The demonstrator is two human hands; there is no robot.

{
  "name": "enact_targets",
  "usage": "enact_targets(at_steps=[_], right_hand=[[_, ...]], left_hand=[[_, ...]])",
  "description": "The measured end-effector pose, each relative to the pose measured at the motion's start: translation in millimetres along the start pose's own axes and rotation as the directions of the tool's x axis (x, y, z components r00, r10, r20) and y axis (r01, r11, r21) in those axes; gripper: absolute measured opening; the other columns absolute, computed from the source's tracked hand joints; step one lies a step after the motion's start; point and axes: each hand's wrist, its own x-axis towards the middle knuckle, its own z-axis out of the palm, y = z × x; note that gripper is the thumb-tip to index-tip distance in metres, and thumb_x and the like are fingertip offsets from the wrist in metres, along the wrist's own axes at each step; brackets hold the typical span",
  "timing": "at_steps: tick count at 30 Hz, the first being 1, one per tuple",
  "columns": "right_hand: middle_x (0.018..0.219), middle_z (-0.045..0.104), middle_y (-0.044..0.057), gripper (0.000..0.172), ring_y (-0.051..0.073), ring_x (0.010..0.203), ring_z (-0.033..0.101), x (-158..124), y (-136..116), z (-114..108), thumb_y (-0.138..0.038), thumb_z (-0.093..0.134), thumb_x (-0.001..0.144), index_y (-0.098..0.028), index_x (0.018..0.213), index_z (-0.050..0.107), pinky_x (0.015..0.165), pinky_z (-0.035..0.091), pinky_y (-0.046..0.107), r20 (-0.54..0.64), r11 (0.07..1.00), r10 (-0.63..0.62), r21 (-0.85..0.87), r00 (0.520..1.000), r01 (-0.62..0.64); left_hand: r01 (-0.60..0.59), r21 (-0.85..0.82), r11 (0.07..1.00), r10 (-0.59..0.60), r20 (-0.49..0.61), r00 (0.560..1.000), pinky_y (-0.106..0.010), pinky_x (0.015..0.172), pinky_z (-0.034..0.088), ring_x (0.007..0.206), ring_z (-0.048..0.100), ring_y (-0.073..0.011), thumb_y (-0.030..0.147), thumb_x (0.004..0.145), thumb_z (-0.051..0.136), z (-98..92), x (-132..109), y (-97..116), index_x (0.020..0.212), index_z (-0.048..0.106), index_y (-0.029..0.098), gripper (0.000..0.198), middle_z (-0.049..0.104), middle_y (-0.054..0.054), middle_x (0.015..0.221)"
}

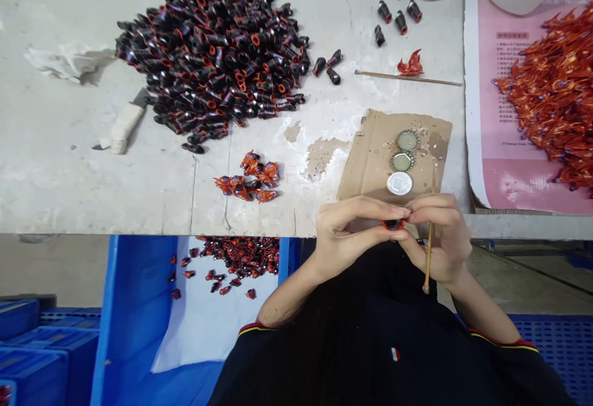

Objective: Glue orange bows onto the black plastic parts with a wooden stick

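Note:
Between the fingertips of both hands sits a small black and red-orange piece (393,224), partly covered by fingers. My left hand (349,233) pinches it from the left. My right hand (438,239) meets it from the other side, with a thin wooden stick (430,245) also held upright between its fingers. Just beyond the hands lies a piece of brown cardboard (370,152) bearing two bottle caps (402,161) and a round white disc (399,183). A small group of joined orange and black pieces (250,177) rests to the left.
A large pile of black pieces (217,54) covers the table's back. Orange pieces (556,97) are heaped on a pink sheet (491,177) at right. Another stick (407,78), a wrapped blade (125,122) and crumpled tissue (69,60) lie about. A blue bin (134,307) stands below the edge.

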Motion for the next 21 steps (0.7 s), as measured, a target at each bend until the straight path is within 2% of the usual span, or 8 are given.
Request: enact_targets(at_steps=[2,4,8,13,17,21], right_hand=[[0.084,0.062,0.003,0.016,0.016,0.078,0.063,1,-1,-1,-0.022,0.065,0.086,-0.021,0.098,0.055,0.065,0.054,0.03,0.041,1.0,0.018,0.009,0.999,-0.018],[0.085,0.064,0.004,0.014,0.017,0.081,0.063,3,-2,-2,-0.025,0.061,0.089,-0.021,0.102,0.057,0.068,0.054,0.031,0.103,1.0,0.018,0.012,0.995,-0.019],[0.09,0.066,0.004,0.02,0.017,0.083,0.063,5,-2,-5,-0.021,0.057,0.091,-0.022,0.111,0.058,0.071,0.053,0.031,0.188,1.0,-0.006,0.028,0.982,0.001],[0.087,0.064,0.002,0.012,0.015,0.083,0.061,9,0,-6,-0.021,0.054,0.094,-0.022,0.105,0.058,0.072,0.052,0.031,0.203,0.995,-0.043,0.094,0.978,0.024],[0.079,0.06,0.0,0.009,0.013,0.078,0.058,13,-5,-6,-0.018,0.05,0.096,-0.022,0.098,0.057,0.069,0.05,0.03,0.171,0.994,-0.082,0.091,0.982,0.067],[0.076,0.059,0.0,0.011,0.014,0.075,0.056,12,-9,-6,-0.016,0.05,0.094,-0.023,0.099,0.057,0.069,0.05,0.031,0.143,0.997,-0.077,0.035,0.987,0.073]], left_hand=[[0.046,-0.067,0.997,-0.045,0.011,0.999,-0.036,0.092,0.062,0.1,0.073,-0.019,0.016,0.077,0.078,-1.1,2,-1,0.095,0.073,0.025,0.021,0.078,-0.001,0.091],[0.054,-0.081,0.995,-0.053,0.022,0.998,-0.038,0.098,0.058,0.104,0.071,-0.0189,0.021,0.076,0.079,-2.4,4,-1,0.092,0.074,0.026,0.017,0.076,-0.001,0.087],[0.128,-0.099,0.987,-0.13,-0.011,0.991,-0.026,0.087,0.058,0.09,0.067,-0.012,0.024,0.069,0.085,-4.7,5,-1,0.085,0.076,0.029,0.019,0.066,0.0,0.081],[0.239,-0.2,0.95,-0.239,0.025,0.971,-0.021,0.079,0.054,0.081,0.061,-0.0091,0.027,0.066,0.087,-5.7,3,-1,0.084,0.078,0.032,0.021,0.057,0.001,0.078],[0.23,-0.227,0.946,-0.219,0.071,0.973,-0.023,0.079,0.054,0.082,0.06,-0.0098,0.028,0.069,0.086,-5.4,3,-1,0.087,0.077,0.034,0.02,0.055,0.002,0.076],[0.241,-0.188,0.952,-0.238,0.04,0.97,-0.026,0.077,0.055,0.081,0.061,-0.0118,0.034,0.068,0.086,-3.5,3,-1,0.082,0.077,0.031,0.017,0.055,0.001,0.076]])
